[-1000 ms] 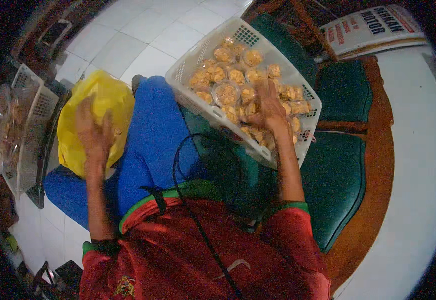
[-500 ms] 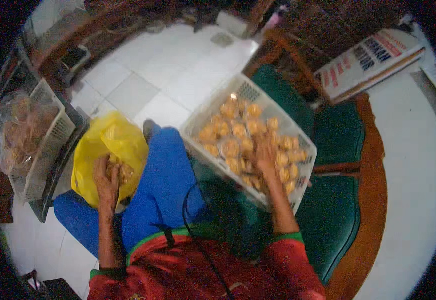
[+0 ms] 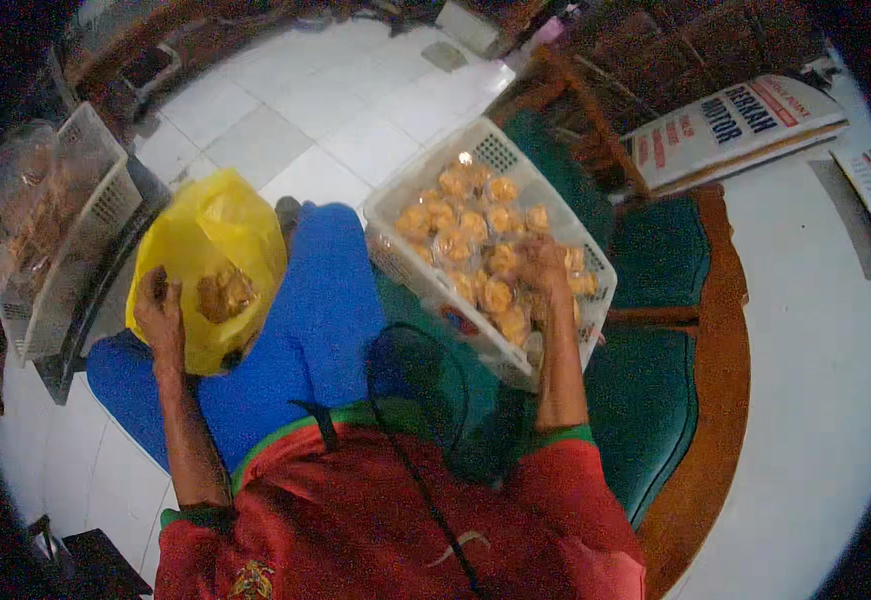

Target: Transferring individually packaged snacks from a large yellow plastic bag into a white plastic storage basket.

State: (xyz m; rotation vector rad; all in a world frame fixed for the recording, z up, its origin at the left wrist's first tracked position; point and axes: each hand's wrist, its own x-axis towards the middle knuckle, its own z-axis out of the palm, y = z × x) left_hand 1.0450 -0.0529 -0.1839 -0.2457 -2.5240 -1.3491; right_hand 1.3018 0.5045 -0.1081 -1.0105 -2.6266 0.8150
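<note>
On the left, a yellow plastic bag (image 3: pixel 221 205) is open between my knees, with clear-wrapped brown pieces (image 3: pixel 224 295) in it. My left hand (image 3: pixel 161 310) rests at the bag's left rim, its thumb and fingers apart, and I see nothing in it. To the right stands a white plastic basket (image 3: pixel 419 292) with many round golden-brown snacks (image 3: pixel 461 228) in clear wrapping. My right hand (image 3: pixel 546 270) reaches down among these snacks at the basket's right side. Its fingertips are blurred and partly hidden, so whether it grips a snack does not show.
The basket sits on a green-cushioned wooden bench (image 3: pixel 656 250). At far left, another pale basket (image 3: pixel 106 180) holds a clear bag of brown pieces (image 3: pixel 41 205). A printed white board (image 3: pixel 731 130) lies at the upper right. A black cord (image 3: pixel 411 470) hangs over my shirt.
My left hand has drawn back from the wrapped pieces inside the yellow bag to its left rim. My right hand stays among the snacks, shifted slightly. The whole view has moved a little.
</note>
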